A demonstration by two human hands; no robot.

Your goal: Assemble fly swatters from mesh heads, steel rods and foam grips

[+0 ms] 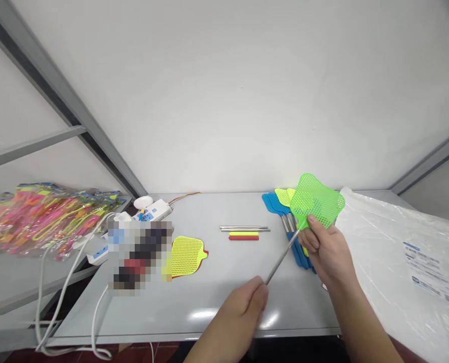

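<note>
right hand [325, 252] pinches the green fly swatter [317, 200], left hand [243, 302] grips its metal rod [283, 257]; a weak joint could pop apart, lol

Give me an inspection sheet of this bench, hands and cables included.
Surface: grey table.
Job's things: green plastic fly swatter with metal rod handle.
Clutter: blue and yellow swatters, loose yellow swatter head, metal rods, yellow and red strips, bagged pink plastic items, white plastic sheeting.
Hands: right hand grips the swatter below its head; left hand holds the rod's lower end.
Cables: white cords near a white power strip.
Surroundings: white wall, grey metal frame.
</note>
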